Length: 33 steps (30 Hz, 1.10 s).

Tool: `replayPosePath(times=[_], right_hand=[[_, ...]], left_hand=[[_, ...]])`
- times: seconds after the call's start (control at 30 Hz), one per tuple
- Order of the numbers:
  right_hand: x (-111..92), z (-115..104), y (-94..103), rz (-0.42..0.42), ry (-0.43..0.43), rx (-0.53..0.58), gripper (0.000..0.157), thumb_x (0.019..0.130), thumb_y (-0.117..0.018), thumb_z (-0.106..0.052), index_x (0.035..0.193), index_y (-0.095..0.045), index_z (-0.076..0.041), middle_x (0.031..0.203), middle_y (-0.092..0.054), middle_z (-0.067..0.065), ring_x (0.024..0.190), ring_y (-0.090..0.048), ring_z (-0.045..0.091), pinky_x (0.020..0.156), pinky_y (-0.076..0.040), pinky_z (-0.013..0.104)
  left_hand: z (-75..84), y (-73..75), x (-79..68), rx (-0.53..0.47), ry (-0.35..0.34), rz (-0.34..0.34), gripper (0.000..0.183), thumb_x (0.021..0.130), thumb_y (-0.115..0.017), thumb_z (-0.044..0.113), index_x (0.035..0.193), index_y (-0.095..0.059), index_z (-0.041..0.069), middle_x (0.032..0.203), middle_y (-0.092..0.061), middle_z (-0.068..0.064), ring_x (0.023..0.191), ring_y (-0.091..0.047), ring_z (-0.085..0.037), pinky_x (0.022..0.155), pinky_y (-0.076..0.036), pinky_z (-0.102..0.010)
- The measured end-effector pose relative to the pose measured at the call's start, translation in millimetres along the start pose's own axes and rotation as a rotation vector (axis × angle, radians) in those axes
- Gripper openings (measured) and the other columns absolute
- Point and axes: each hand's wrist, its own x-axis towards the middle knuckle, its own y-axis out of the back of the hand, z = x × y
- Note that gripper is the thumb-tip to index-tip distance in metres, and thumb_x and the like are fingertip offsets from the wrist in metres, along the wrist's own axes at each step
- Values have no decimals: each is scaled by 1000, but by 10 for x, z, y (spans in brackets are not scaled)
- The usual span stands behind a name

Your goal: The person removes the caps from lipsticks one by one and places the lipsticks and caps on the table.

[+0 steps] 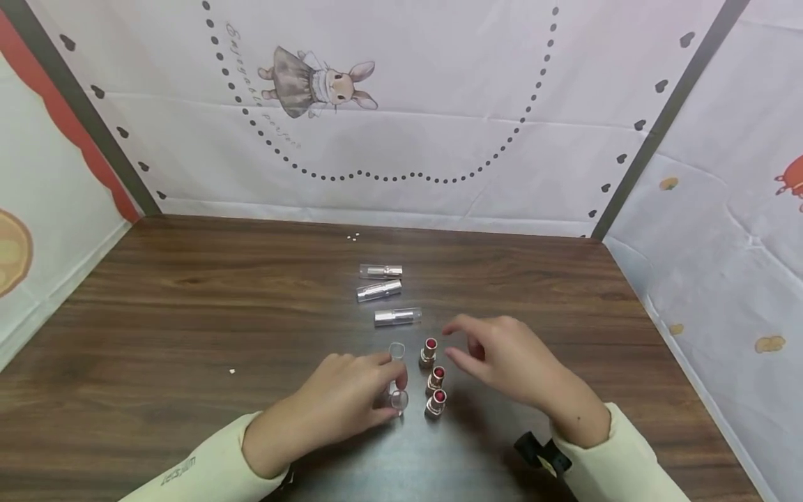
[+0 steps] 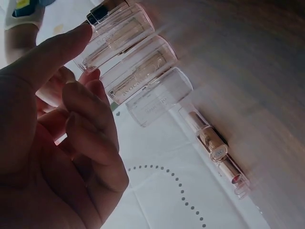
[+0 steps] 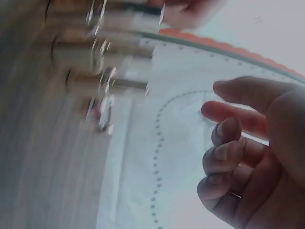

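Note:
My left hand (image 1: 345, 394) is at a row of clear lipstick caps standing on the table. Its thumb and index finger pinch the nearest cap (image 2: 116, 40); a middle cap (image 2: 138, 71) and a far cap (image 2: 162, 100) stand beyond it. Just right of the caps, three uncapped lipsticks stand upright with red tips: a far one (image 1: 428, 354), a middle one (image 1: 436, 381) and a near one (image 1: 436, 404). My right hand (image 1: 502, 355) hovers right of them, thumb and index finger apart, other fingers loosely bent, holding nothing. The right wrist view is blurred.
Farther back lie three capped lipsticks: one close (image 1: 398, 317), one slanted (image 1: 379, 290) and one behind (image 1: 380, 272). Small white bits (image 1: 353, 237) lie near the back edge, and another white scrap (image 1: 232, 371) lies at left. Printed cloth walls (image 1: 439, 139) enclose the wooden table (image 1: 219, 300).

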Motion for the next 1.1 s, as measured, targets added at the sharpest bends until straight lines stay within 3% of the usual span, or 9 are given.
replayPosePath(times=[0.1, 0.43, 0.57, 0.7, 0.77, 1.1], right_hand=[[141, 88, -1, -8, -34, -29, 20, 92, -72, -23, 111, -70, -16, 56, -46, -13, 48, -38, 0, 47, -34, 20], [784, 156, -110, -162, 8, -112, 17, 92, -72, -22, 107, -72, -13, 68, -62, -6, 59, -54, 7, 57, -45, 26], [975, 149, -188, -213, 49, -123, 18, 90, -73, -20, 107, -75, -13, 85, -72, 0, 74, -65, 12, 67, -53, 30], [1102, 163, -268, -251, 113, -188, 22, 89, -75, -19, 110, -75, -14, 108, -74, 3, 96, -70, 17, 83, -56, 35], [1143, 166, -295, -271, 138, -208, 23, 89, -76, -19, 112, -75, -14, 111, -74, 4, 100, -70, 19, 87, -56, 36], [1259, 88, -400, -304, 198, -323, 28, 86, -79, -21, 113, -74, -15, 107, -75, 1, 99, -70, 18, 86, -57, 36]], left_hand=[[-7, -2, -6, -3, -2, 2, 33, 72, -87, 38, 90, -62, 26, 80, -58, 14, 55, -45, -1, 48, -33, -23], [-36, 13, -16, 13, -2, 20, 35, 71, -87, 40, 92, -63, 27, 80, -58, 15, 55, -45, -1, 47, -32, -23], [-48, 32, -20, 7, -5, 33, 37, 71, -87, 45, 93, -63, 27, 82, -60, 15, 56, -47, -1, 47, -33, -23], [-55, 53, -29, -24, 0, 45, 37, 73, -84, 48, 95, -63, 27, 81, -61, 15, 56, -48, 1, 48, -33, -22], [-58, 61, -28, -46, 4, 49, 36, 75, -84, 48, 96, -63, 27, 79, -60, 15, 56, -48, 2, 49, -33, -22], [-76, 76, -7, -63, 5, 72, 35, 77, -82, 48, 97, -63, 27, 72, -59, 15, 53, -45, 3, 48, -32, -22]])
